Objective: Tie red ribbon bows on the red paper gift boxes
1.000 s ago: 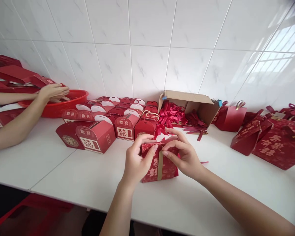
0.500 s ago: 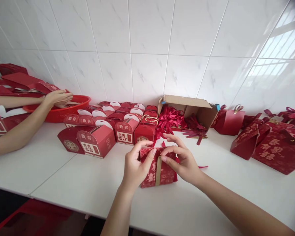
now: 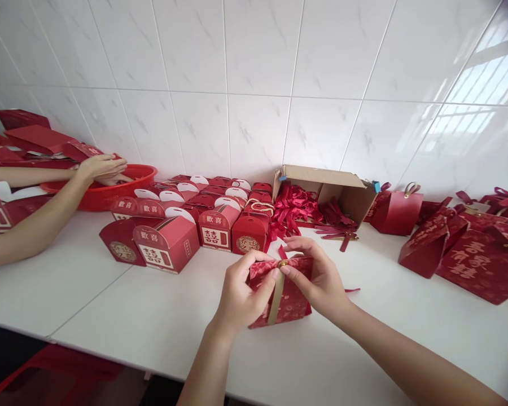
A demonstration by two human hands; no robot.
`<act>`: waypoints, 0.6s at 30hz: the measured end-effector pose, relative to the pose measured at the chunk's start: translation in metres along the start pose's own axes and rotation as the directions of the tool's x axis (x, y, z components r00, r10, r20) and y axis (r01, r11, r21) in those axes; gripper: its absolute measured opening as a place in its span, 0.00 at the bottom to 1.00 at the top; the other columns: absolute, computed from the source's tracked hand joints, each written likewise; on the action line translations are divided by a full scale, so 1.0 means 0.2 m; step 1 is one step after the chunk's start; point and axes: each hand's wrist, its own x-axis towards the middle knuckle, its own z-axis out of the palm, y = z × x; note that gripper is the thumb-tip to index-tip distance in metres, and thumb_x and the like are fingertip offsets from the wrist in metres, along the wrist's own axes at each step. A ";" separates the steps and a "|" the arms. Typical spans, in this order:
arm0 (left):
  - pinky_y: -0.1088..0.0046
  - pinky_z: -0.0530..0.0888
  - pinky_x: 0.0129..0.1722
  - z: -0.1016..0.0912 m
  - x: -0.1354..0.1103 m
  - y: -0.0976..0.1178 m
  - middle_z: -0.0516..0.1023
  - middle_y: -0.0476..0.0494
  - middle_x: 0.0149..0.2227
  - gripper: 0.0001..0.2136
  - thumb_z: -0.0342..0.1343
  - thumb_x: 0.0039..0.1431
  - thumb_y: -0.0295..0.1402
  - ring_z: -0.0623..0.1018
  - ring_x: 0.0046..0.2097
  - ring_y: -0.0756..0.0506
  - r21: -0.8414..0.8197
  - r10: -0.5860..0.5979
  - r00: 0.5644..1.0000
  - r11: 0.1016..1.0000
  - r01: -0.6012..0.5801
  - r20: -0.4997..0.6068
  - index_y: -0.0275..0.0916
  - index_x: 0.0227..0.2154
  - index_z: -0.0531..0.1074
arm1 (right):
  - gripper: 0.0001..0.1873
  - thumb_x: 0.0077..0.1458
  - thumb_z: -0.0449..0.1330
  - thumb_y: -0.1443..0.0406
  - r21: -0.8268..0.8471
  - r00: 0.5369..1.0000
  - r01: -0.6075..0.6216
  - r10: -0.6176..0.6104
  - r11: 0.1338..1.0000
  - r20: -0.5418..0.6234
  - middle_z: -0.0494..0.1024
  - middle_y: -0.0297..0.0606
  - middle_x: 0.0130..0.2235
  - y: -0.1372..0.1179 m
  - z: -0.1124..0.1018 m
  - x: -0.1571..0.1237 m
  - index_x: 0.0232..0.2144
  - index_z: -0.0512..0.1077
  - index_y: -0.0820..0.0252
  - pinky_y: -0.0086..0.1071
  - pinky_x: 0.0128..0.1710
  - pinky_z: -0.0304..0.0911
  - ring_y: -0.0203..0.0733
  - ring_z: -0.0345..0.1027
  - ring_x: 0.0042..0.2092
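Observation:
A red patterned gift box (image 3: 296, 301) with pale lettering stands on the white table in front of me. From its top edge a gold ribbon strap (image 3: 276, 301) hangs down the near face, with a small brass stud (image 3: 283, 263) at its upper end. My left hand (image 3: 243, 287) grips the box's left top, its thumb pressed beside the stud. My right hand (image 3: 319, 276) closes on the right top, thumb against the strap's upper end and fingers behind. The fingertips behind the box are partly hidden. Dark red ribbon shows at its back.
Rows of red handled boxes (image 3: 165, 245) stand left of centre. Behind my hands, a cardboard carton (image 3: 330, 175) holds red ribbons (image 3: 296, 203). Finished-looking red bags (image 3: 482, 254) stand at right. At left, another person's hands (image 3: 99, 169) reach over a red basin (image 3: 139, 176).
Both my hands and the box have shifted slightly right and down. The brass stud now shows between my thumbs, and my left thumb has come closer to the strap.

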 end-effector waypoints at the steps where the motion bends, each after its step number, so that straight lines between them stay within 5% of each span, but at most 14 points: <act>1: 0.73 0.74 0.32 0.00 0.00 0.00 0.76 0.49 0.28 0.04 0.56 0.58 0.32 0.77 0.30 0.48 -0.011 0.002 1.000 1.000 -0.002 0.031 0.41 0.35 0.67 | 0.13 0.54 0.62 0.64 0.006 1.000 -0.022 0.022 1.000 -0.007 0.74 0.41 0.45 0.00 0.00 0.00 0.43 0.69 0.54 0.42 0.50 0.65 0.46 0.68 0.50; 4: 0.74 0.74 0.31 0.02 -0.01 -0.01 0.74 0.52 0.26 0.09 0.60 0.55 0.33 0.75 0.28 0.49 -0.003 -0.004 0.998 1.000 0.004 0.067 0.41 0.35 0.65 | 0.06 0.55 0.62 0.63 0.001 0.998 -0.061 0.061 0.998 0.017 0.76 0.39 0.37 -0.01 0.00 0.00 0.36 0.71 0.57 0.37 0.41 0.68 0.43 0.71 0.40; 7: 0.72 0.75 0.38 0.04 0.00 0.00 0.76 0.49 0.34 0.13 0.62 0.53 0.33 0.78 0.35 0.47 0.070 0.024 1.000 0.997 -0.024 -0.009 0.42 0.39 0.65 | 0.05 0.55 0.61 0.63 -0.026 0.999 -0.038 0.039 0.999 0.033 0.74 0.36 0.30 -0.03 -0.01 0.00 0.30 0.71 0.58 0.33 0.33 0.67 0.39 0.69 0.31; 13: 0.66 0.69 0.53 0.01 0.00 0.03 0.71 0.43 0.48 0.27 0.61 0.55 0.31 0.72 0.51 0.45 0.202 0.141 0.989 0.971 -0.129 -0.044 0.45 0.55 0.57 | 0.03 0.54 0.61 0.69 -0.120 0.974 0.224 -0.226 0.967 -0.003 0.74 0.36 0.29 -0.09 -0.06 0.03 0.32 0.71 0.56 0.33 0.31 0.64 0.39 0.67 0.31; 18: 0.65 0.72 0.50 -0.02 -0.01 0.04 0.68 0.44 0.47 0.28 0.62 0.52 0.32 0.72 0.51 0.45 0.198 0.028 0.999 0.980 -0.021 -0.032 0.46 0.53 0.57 | 0.08 0.53 0.61 0.72 -0.187 0.942 0.326 -0.335 0.927 -0.018 0.73 0.36 0.29 -0.15 -0.12 0.05 0.35 0.72 0.55 0.34 0.28 0.63 0.39 0.67 0.31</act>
